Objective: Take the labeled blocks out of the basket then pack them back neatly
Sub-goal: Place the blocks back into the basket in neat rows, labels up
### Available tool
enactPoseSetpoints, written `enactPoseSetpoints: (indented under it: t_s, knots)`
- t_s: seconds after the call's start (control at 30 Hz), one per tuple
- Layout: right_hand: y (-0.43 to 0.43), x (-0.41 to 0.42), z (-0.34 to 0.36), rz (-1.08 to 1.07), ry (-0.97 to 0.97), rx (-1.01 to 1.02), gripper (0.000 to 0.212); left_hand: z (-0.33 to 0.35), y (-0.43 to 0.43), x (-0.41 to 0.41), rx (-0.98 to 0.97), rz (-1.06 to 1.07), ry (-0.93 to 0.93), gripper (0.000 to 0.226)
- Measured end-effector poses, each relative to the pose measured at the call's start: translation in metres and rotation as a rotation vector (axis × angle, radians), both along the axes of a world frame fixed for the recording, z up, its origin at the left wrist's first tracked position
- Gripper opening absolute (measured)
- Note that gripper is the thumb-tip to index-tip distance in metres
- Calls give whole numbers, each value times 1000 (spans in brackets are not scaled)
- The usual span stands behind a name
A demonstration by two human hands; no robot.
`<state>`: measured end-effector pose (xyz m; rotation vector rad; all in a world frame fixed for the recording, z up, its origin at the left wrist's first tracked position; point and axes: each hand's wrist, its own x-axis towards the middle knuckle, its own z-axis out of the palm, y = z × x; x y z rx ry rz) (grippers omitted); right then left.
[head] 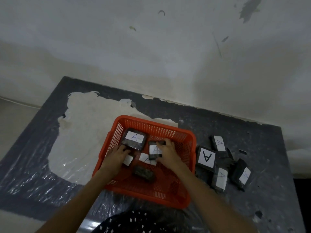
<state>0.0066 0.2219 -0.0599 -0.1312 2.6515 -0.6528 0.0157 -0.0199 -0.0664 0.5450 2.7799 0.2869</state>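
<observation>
- Dim lighting; label marks inside basket (188, 137) partly blurred, letter "A" legible on some only.
- Block under left hand (117, 156): only a white label corner (128, 160) visible; rest hidden by fingers.
- Left hand inside basket, fingertips touching near edge of large block (134, 139); grip state not determinable.
- Right hand (168, 153) inside basket, clenched around small block (154, 150), thumb at near end, fingers over far end.
- Loose label (146, 159) lying between the hands, partly covered by small block.
- Unlabeled dark block (143, 173) on basket floor, near both wrists.
- Four labeled blocks (206, 157) on surface (262, 148) just right of basket, clustered, some overlapping.
- Dark perforated object (134, 222) at bottom edge, cut off.
</observation>
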Motion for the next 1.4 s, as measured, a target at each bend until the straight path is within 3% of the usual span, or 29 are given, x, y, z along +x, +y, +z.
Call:
enactPoseSetpoints:
  t_s: [0.13, 0.43, 0.6, 0.7, 0.8, 0.87, 1.0, 1.13, 1.23, 1.3, 1.4]
  knots:
    - [-17, -11, -2, -64, 59, -52, 63, 3, -1, -2, -37, -22, -23, 61]
    - [-23, -7, -8, -162, 154, -74, 63, 10, 6, -8, 73, 48, -123, 66]
    - [-24, -9, -7, -181, 111, -102, 61, 18, 11, -13, 86, 96, -100, 70]
    - [-23, -13, 2, -91, 218, -29, 62, 15, 10, -10, 174, 50, -33, 71]
    - [-26, -10, 19, 163, 169, -187, 72, 14, 19, -9, 312, -39, 6, 70]
    - [-27, -4, 25, 306, 218, -165, 71, 15, 33, -10, 391, -59, -2, 67]
    - [-4, 1, 29, 284, 296, -9, 54, 14, 62, -17, 475, -94, -33, 66]
    - [36, -3, 35, 166, 257, 95, 29, 7, 68, -29, 326, -61, 22, 66]
    - [50, -4, 35, 83, 84, 157, 37, -4, 56, -36, 88, -90, -8, 60]
    - [45, 0, 32, 49, -4, 136, 45, -9, 48, -37, 36, -129, 1, 60]
    - [30, 13, 20, 95, 60, 129, 58, -10, 43, -36, 32, -160, 7, 56]
